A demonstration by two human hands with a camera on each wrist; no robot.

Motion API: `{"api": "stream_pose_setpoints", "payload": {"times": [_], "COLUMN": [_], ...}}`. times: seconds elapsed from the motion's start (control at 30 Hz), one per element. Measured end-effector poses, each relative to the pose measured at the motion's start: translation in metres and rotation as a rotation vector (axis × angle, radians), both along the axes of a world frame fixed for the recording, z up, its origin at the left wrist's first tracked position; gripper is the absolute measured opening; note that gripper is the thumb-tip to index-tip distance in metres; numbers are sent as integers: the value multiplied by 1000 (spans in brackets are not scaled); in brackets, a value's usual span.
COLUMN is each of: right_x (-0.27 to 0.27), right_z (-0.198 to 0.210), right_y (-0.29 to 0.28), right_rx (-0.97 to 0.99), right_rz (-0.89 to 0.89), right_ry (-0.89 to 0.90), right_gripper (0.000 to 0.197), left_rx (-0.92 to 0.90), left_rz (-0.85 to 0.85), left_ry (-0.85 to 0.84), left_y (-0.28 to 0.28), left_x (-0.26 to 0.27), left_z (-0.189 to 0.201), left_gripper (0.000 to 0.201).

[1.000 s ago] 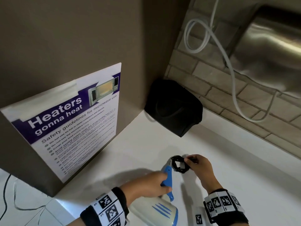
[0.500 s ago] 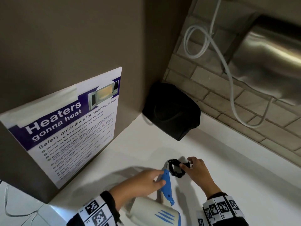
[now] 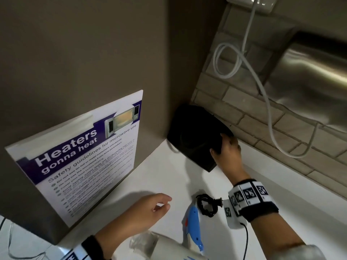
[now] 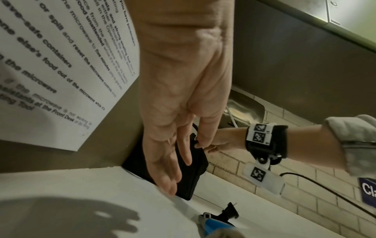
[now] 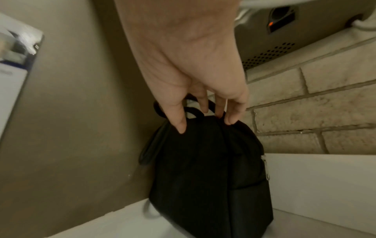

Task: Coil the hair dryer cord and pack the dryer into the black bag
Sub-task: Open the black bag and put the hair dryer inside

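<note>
The black bag (image 3: 195, 139) stands upright in the corner where the brown panel meets the brick wall. My right hand (image 3: 227, 152) has reached to it; in the right wrist view the thumb and fingers (image 5: 228, 119) pinch the bag's top (image 5: 203, 169) by its strap. The white and blue hair dryer (image 3: 174, 248) lies on the white counter at the near edge, its blue handle (image 3: 193, 222) pointing away from me. Its black cord (image 3: 206, 205) lies coiled at the handle's end, plug beside it. My left hand (image 3: 163, 203) hovers over the counter left of the dryer, fingers relaxed and empty.
A microwave safety poster (image 3: 84, 156) hangs on the brown panel at left. A white cable (image 3: 262, 102) loops down the brick wall beside a steel wall unit (image 3: 309, 81). Clear plastic (image 3: 142, 243) lies by the dryer's nozzle.
My right hand has let go of the coiled cord and reached up to the bag. My left hand has released the dryer handle and moved left, open.
</note>
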State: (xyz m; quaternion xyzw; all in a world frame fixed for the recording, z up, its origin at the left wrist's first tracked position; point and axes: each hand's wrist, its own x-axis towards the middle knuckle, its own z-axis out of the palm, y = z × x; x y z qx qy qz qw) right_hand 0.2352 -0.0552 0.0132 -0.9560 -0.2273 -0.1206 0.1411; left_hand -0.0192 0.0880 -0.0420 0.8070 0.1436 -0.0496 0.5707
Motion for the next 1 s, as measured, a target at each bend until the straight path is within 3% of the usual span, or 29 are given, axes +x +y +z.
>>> {"api": "stream_pose_setpoints", "payload": {"times": [0.1, 0.2, 0.43, 0.53, 0.6, 0.67, 0.77, 0.8, 0.87, 1.0], "right_x": [17, 23, -1, -22, -34, -44, -67, -73, -77, -78], "right_z": [-8, -11, 4, 18, 21, 22, 32, 30, 19, -5], "right_y": [10, 9, -16, -24, -28, -28, -12, -7, 5, 16], "right_rx": [-82, 49, 280, 432, 537, 657, 1077, 1129, 1138, 764], "right_rz": [-2, 14, 17, 122, 191, 245, 388, 459, 453, 325], "right_ry": [-69, -78, -134, -128, -59, 123, 478, 524, 623, 592], "right_gripper": [46, 29, 28, 20, 19, 29, 15, 24, 23, 23], "left_rx": [49, 95, 171, 197, 231, 330, 549, 614, 685, 682], "left_rz": [17, 55, 135, 194, 189, 148, 65, 47, 36, 96], "left_ry": [-10, -48, -165, -280, -360, -418, -472, -488, -504, -503], "left_y": [4, 10, 21, 23, 22, 21, 20, 21, 22, 29], "left_x": [-3, -9, -17, -19, -22, -27, -34, -37, -41, -50], "left_z": [5, 14, 38, 54, 68, 83, 99, 100, 100, 99], "left_gripper": [24, 24, 25, 27, 30, 30, 26, 27, 27, 37]}}
